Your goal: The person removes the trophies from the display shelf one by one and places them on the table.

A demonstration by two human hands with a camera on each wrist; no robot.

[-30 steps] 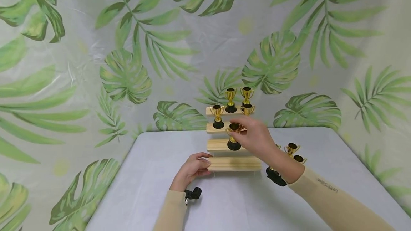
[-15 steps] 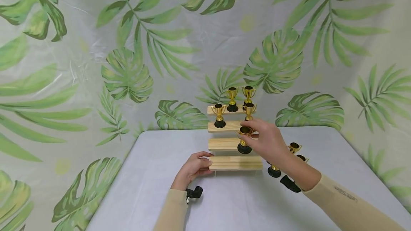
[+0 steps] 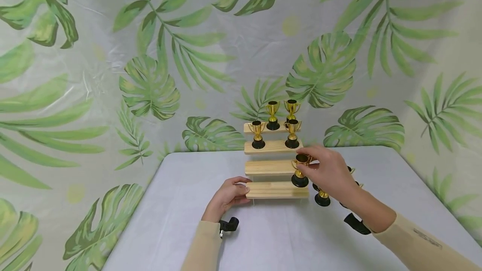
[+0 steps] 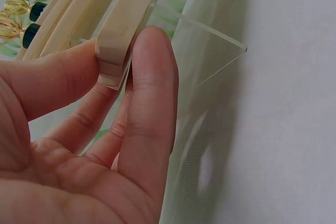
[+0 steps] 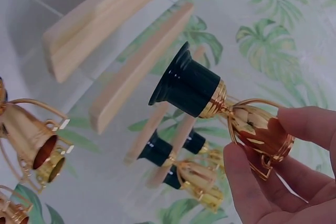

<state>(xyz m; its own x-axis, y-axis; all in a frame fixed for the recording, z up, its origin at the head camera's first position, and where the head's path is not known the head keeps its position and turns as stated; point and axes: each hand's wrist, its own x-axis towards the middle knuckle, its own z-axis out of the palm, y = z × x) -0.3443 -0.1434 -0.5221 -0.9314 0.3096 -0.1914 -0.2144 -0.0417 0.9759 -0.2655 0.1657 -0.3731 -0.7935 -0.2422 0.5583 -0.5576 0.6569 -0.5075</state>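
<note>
My left hand (image 3: 227,195) grips the left end of the lowest wooden shelf (image 3: 278,190) of a stepped display stand. In the left wrist view, the thumb lies on one face of that shelf end (image 4: 116,45) and the fingers on the other. My right hand (image 3: 325,172) holds a small gold trophy cup (image 3: 300,179) with a black base by its bowl. This trophy is upright near the right end of the third shelf down (image 3: 267,167); whether its base touches wood I cannot tell. The right wrist view shows the trophy (image 5: 191,85) pinched between thumb and fingers.
Two trophies (image 3: 273,115) stand on the top shelf, and two more (image 3: 257,134) on the second. Right of the stand, several trophies (image 3: 322,198) are on the white-covered table (image 3: 271,237), partly behind my right arm. A leaf-patterned sheet (image 3: 211,74) hangs behind.
My right hand has moved right and slightly down with the trophy, from the middle of the third shelf towards its right end. My left hand keeps its grip on the lowest shelf.
</note>
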